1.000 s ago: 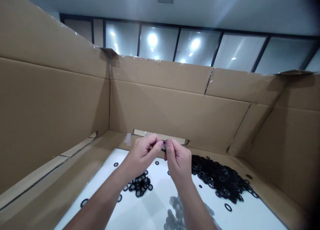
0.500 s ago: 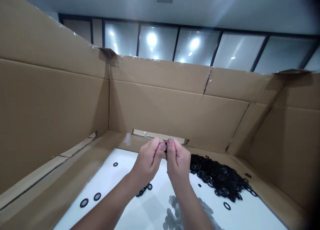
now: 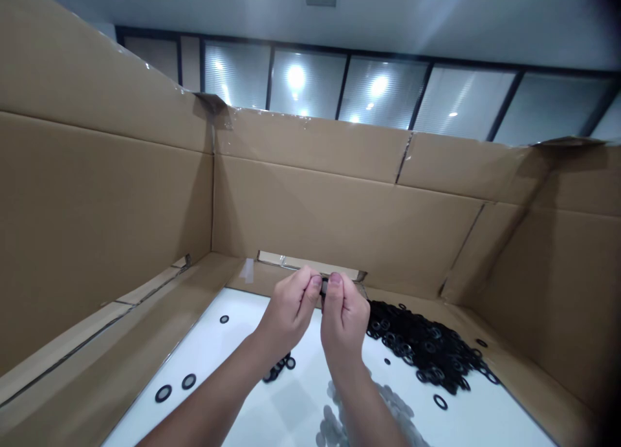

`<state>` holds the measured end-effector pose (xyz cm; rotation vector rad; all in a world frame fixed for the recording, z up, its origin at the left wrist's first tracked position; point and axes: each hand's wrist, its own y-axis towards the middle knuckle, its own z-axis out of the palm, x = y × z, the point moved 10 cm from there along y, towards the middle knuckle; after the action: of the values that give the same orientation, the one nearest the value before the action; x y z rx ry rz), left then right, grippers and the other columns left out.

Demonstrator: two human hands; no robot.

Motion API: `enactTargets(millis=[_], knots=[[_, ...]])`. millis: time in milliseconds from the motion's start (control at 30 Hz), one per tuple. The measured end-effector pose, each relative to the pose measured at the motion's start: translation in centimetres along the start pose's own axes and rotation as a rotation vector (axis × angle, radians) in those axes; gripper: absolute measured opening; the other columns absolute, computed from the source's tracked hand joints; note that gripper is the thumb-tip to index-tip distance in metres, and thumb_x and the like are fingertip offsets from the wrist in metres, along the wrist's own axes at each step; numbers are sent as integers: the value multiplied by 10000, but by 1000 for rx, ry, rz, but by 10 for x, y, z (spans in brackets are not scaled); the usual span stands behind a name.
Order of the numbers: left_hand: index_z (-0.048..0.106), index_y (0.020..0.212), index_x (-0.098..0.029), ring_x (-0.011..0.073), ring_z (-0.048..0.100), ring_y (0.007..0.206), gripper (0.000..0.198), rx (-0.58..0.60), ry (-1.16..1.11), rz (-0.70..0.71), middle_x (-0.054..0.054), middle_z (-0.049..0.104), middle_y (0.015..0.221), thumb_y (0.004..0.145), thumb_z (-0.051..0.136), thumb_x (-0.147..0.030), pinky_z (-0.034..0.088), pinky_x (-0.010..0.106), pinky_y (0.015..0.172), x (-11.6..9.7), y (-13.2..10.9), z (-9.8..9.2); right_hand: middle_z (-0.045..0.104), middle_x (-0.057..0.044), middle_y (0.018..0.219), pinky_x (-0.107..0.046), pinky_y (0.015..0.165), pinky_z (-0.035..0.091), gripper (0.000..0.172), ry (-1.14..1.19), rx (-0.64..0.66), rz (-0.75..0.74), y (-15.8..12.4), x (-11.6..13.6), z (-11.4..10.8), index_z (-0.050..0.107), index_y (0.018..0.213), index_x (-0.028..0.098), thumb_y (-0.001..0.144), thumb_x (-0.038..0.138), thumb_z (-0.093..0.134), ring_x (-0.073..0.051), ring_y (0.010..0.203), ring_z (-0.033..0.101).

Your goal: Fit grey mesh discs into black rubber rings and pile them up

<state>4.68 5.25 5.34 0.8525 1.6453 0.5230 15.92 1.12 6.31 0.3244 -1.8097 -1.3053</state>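
Between my two hands, at the centre, a small black ring (image 3: pixel 325 286) with a pale middle is pinched at both sides. My left hand (image 3: pixel 290 305) grips its left edge between thumb and curled fingers. The right edge is pinched by my right hand (image 3: pixel 343 311), thumb on top. Both hands are above the white board (image 3: pixel 252 311). A large heap of black rings (image 3: pixel 422 343) lies right of my right hand. Grey translucent discs (image 3: pixel 332 427) lie partly hidden under my right forearm. Behind my left wrist sits a small cluster of black rings (image 3: pixel 276 370).
Tall cardboard walls (image 3: pixel 310 207) stand at the left, back and right of the board. On the board's left are separate rings with pale centres (image 3: pixel 163 393). A loose black ring (image 3: pixel 440 402) lies in front of the heap.
My hands have moved slightly apart, and more of the ring between the thumbs shows. My right forearm has shifted a little to the left.
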Motion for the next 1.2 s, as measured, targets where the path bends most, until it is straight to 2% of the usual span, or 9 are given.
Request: enactTargets(millis=[167, 300, 367, 433, 500, 633, 867, 1033, 1200], knots=[[552, 921, -181, 89, 446, 567, 278, 117, -380, -184, -26, 509, 740, 972, 550, -454, 383, 228, 539, 13, 1, 15, 345, 65, 553, -237, 472, 300, 419, 86, -45, 144, -2, -19, -3, 347, 658, 230, 1046, 372, 417, -106, 486, 346], [556, 879, -170, 73, 449, 537, 271, 103, -551, -301, -43, 503, 692, 912, 639, -425, 389, 199, 491, 19, 2, 16, 412, 62, 522, -227, 461, 348, 416, 155, 22, 92, 0, -16, 1, 433, 655, 219, 1049, 352, 417, -104, 457, 421], [560, 862, -173, 70, 447, 532, 247, 92, -601, -318, -51, 494, 669, 900, 656, -398, 391, 191, 486, 22, 4, 12, 560, 31, 622, -238, 518, 426, 280, 166, 89, 17, 5, -11, 1, 578, 802, 203, 1029, 330, 473, -120, 532, 532], [571, 853, -174, 67, 449, 536, 237, 92, -643, -334, -51, 500, 673, 886, 677, -384, 391, 187, 488, 26, 6, 7, 677, -16, 833, -266, 605, 505, 158, 182, 218, -70, 10, -5, 5, 640, 1094, 213, 992, 299, 556, -140, 655, 621], [588, 854, -168, 63, 456, 546, 232, 116, -670, -353, -40, 529, 704, 861, 706, -368, 386, 185, 491, 28, 7, 4, 693, -41, 1000, -275, 653, 540, 298, 184, 360, -160, 13, 3, 9, 619, 1262, 255, 965, 250, 612, -142, 738, 644], [610, 831, -151, 57, 450, 543, 220, 161, -691, -373, -23, 564, 722, 829, 734, -333, 354, 188, 485, 29, 9, 1, 671, -46, 1084, -256, 640, 542, 364, 161, 491, -237, 14, 11, 10, 635, 1301, 301, 966, 161, 603, -135, 797, 633], [622, 805, -134, 52, 423, 552, 255, 195, -699, -422, -3, 582, 730, 817, 743, -359, 314, 198, 504, 34, 7, 6, 643, -14, 949, -238, 580, 516, 260, 111, 429, -237, 15, 15, 9, 658, 1131, 260, 914, 117, 658, -124, 738, 618], [595, 776, -139, 42, 389, 510, 256, 197, -729, -454, -27, 541, 664, 820, 737, -347, 283, 205, 496, 37, 5, 11, 608, 15, 865, -238, 568, 493, 178, 20, 309, -204, 16, 12, 6, 608, 972, 241, 864, 136, 702, -112, 664, 583], [602, 764, -141, 48, 376, 521, 246, 163, -716, -464, -29, 526, 664, 787, 741, -343, 256, 212, 492, 35, 7, 6, 633, -25, 1013, -242, 601, 537, 294, 36, 417, -215, 12, 15, 16, 618, 1183, 275, 917, 153, 641, -126, 748, 627]])
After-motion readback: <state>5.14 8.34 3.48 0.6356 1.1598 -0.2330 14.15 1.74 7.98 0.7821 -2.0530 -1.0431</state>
